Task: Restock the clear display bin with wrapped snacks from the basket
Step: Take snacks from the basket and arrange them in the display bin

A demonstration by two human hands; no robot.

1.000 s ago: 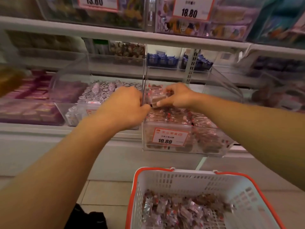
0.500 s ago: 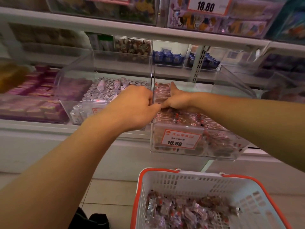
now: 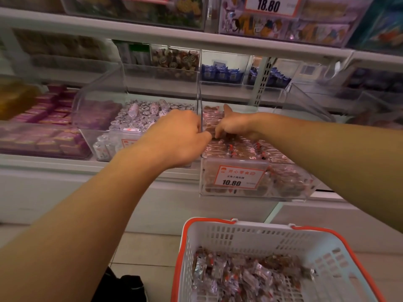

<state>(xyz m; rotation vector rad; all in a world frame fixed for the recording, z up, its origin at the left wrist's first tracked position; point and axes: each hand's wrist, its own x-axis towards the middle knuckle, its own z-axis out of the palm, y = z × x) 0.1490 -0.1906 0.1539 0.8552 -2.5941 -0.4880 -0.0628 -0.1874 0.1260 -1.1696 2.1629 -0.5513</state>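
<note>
Over the last second the right hand (image 3: 236,125) had sunk from holding a wrapped snack above the clear display bin (image 3: 255,171) to pressing snacks (image 3: 237,149) flat, thumb raised. The left hand (image 3: 181,136) gripped the bin's left wall. The basket (image 3: 257,238), near, was far from empty, so restocking looked unfinished.

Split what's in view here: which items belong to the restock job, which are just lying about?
Job:
- clear plastic display bin with 10.80 tag
- reddish-brown wrapped snacks in it
- white plastic basket with orange rim, wrapped snacks inside
- left hand, right hand, both at the bin

Lying about:
- neighbouring clear bin of silver-wrapped sweets
- pink boxes
- blue packets
- black bag on floor
</note>
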